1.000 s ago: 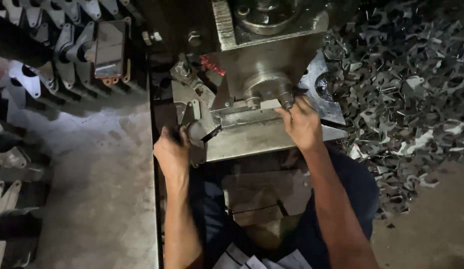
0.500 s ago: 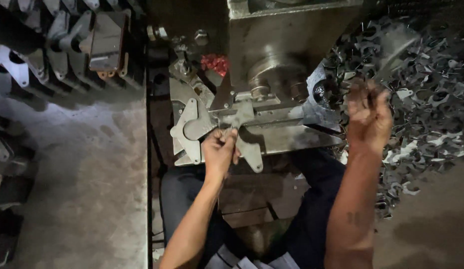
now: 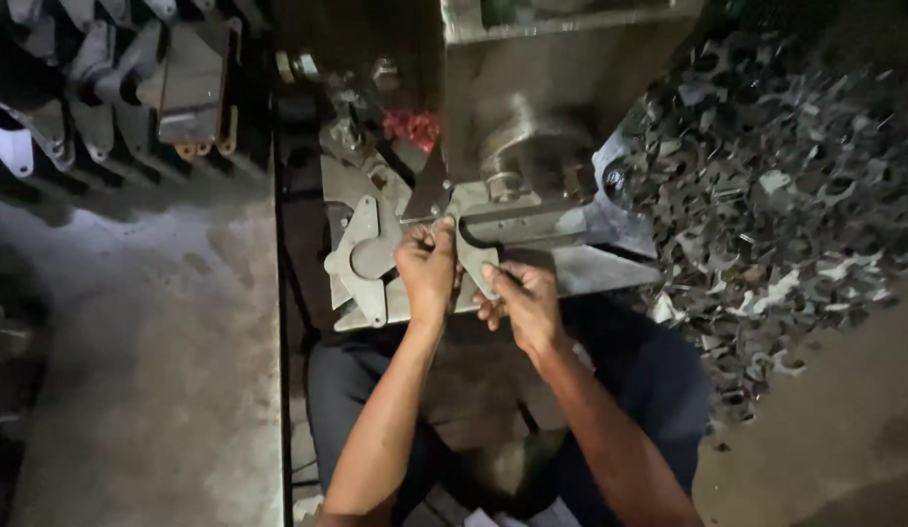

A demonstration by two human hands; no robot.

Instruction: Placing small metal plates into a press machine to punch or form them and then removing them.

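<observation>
Grey sheet-metal plate lies on the press bed, just below the die. Left hand closed, pinching the plate's upper edge; right hand curled around its lower right edge. Stack of similar plates just left of the hands (shaped cut-outs visible). Scrap offcuts heaped at right.

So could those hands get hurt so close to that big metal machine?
Maybe. Both the left hand and the right hand are bare and hold a flat metal plate right under the press, so fingers might get pinched. The plate's edges could cut skin. The scrap pile beside the right arm looks jagged too.
</observation>
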